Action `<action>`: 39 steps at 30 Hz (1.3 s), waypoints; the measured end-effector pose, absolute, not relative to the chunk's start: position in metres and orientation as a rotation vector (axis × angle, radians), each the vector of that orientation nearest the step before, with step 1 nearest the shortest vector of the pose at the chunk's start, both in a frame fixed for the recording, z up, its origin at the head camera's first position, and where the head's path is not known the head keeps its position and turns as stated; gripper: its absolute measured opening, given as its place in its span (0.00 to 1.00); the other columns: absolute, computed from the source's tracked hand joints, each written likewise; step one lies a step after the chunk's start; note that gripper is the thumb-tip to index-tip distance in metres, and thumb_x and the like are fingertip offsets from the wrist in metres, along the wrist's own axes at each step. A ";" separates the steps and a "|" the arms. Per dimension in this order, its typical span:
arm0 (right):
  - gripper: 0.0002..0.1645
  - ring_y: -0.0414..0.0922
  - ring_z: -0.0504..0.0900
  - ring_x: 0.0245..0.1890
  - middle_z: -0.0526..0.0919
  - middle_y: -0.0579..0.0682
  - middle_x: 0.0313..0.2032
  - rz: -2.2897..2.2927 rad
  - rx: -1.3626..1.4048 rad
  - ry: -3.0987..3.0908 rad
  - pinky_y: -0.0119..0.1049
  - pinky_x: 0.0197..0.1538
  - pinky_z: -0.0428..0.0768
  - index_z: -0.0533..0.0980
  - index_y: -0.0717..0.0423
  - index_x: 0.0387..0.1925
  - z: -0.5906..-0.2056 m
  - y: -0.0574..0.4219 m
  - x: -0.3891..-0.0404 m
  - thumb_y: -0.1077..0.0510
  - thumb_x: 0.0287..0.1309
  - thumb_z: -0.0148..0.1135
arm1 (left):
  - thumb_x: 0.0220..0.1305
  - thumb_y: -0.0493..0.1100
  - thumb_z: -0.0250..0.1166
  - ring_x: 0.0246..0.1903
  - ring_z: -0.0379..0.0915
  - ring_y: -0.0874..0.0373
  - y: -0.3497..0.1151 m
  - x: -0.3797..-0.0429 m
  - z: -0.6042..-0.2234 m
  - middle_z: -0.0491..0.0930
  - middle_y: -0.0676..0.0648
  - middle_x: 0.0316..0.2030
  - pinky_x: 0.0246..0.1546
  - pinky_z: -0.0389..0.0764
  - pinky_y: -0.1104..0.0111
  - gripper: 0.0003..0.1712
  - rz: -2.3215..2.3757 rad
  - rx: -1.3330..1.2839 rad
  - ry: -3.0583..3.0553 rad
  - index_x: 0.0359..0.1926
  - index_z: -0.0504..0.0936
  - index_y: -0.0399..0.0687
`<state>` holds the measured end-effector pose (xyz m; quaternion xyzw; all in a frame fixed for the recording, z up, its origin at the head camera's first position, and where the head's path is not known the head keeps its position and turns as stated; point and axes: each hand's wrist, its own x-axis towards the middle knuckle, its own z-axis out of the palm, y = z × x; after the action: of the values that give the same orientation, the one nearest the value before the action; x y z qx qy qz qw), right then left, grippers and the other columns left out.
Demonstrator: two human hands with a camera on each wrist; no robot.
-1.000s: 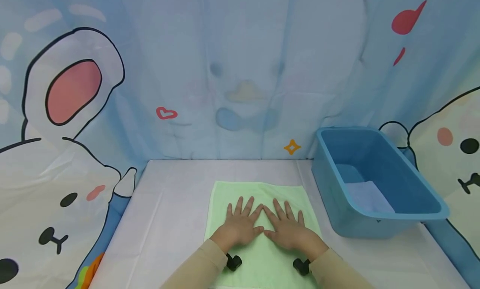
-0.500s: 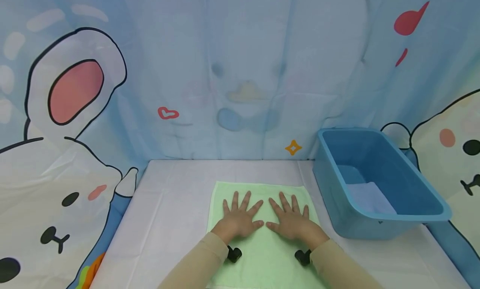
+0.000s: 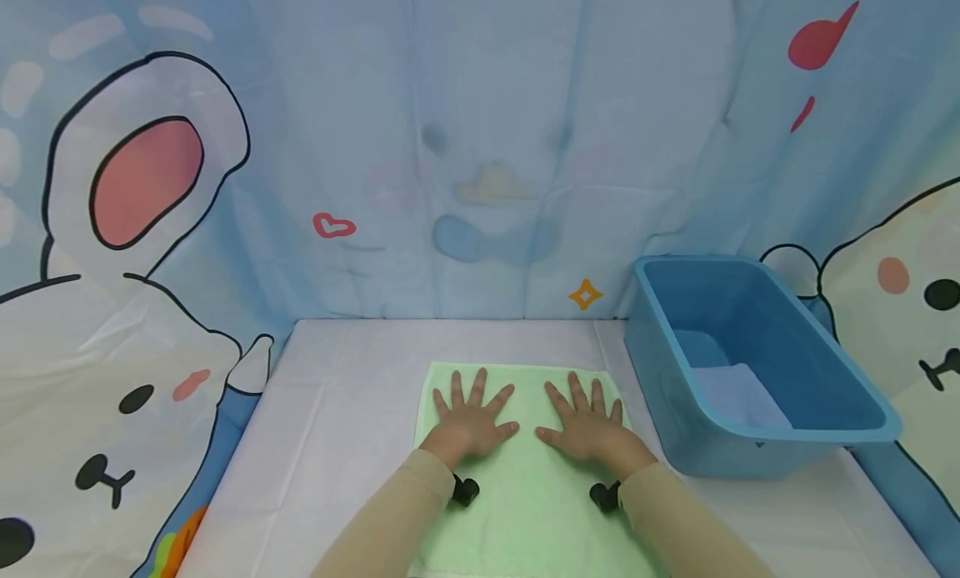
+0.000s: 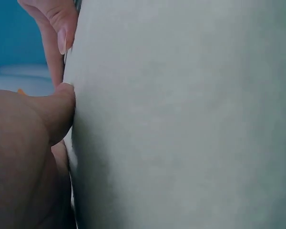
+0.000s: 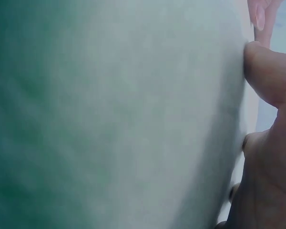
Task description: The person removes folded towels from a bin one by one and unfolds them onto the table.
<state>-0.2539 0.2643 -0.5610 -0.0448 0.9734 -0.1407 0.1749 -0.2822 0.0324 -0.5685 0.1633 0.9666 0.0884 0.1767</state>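
A pale green towel (image 3: 525, 511) lies spread flat on the white-covered table, its lower edge near the bottom of the head view. My left hand (image 3: 468, 428) rests palm down on its upper left part, fingers straight and spread. On the upper right part my right hand (image 3: 588, 428) lies the same way, the two thumbs pointing toward each other with a gap between. Both wrist views show the towel surface close up and blurred, with the left hand's thumb (image 4: 57, 112) and the right hand's thumb (image 5: 267, 71) touching it.
To the right of the towel stands a blue plastic bin (image 3: 757, 453) with a folded pale cloth (image 3: 738, 394) inside. A printed blue curtain (image 3: 480, 103) hangs behind the white tabletop (image 3: 337, 444). Small black wrist cameras (image 3: 465, 490) sit under the wrists.
My hands have slid apart over the towel, the left one leftward and the right one rightward, both slightly toward the far edge. At first their fingertips and thumbs nearly met.
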 end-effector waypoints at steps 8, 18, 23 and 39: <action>0.62 0.79 0.22 0.81 0.27 0.65 0.86 -0.434 -0.068 2.750 0.84 0.75 0.29 0.43 0.40 0.89 -0.562 0.272 -0.267 0.16 0.68 0.49 | 0.76 0.81 0.43 0.85 0.13 0.30 0.029 -0.294 -0.574 0.24 0.51 0.88 0.78 0.31 0.24 0.42 0.246 0.411 2.750 0.84 0.40 0.90; 0.63 0.76 0.18 0.82 0.22 0.66 0.85 -0.496 -0.044 2.720 0.80 0.77 0.26 0.41 0.44 0.89 -0.559 0.280 -0.275 0.16 0.69 0.49 | 0.76 0.81 0.42 0.84 0.11 0.30 0.015 -0.310 -0.575 0.22 0.48 0.88 0.80 0.28 0.28 0.43 0.305 0.376 2.753 0.85 0.40 0.87; 0.66 0.75 0.13 0.81 0.18 0.66 0.84 -0.562 -0.033 2.718 0.80 0.76 0.23 0.38 0.45 0.89 -0.567 0.287 -0.281 0.14 0.67 0.48 | 0.76 0.80 0.41 0.83 0.07 0.32 0.009 -0.317 -0.583 0.19 0.48 0.87 0.82 0.26 0.33 0.44 0.357 0.383 2.758 0.86 0.39 0.84; 0.67 0.74 0.15 0.82 0.19 0.66 0.85 -0.571 -0.008 2.719 0.78 0.77 0.23 0.37 0.48 0.89 -0.560 0.290 -0.279 0.18 0.68 0.52 | 0.78 0.77 0.44 0.85 0.13 0.33 0.003 -0.314 -0.573 0.25 0.41 0.88 0.85 0.29 0.40 0.46 0.446 0.265 2.818 0.88 0.44 0.74</action>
<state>-0.2786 0.2902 -0.5599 -0.0029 0.9626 -0.2022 0.1805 -0.3141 0.0035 -0.5733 0.0915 0.9742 0.1540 0.1376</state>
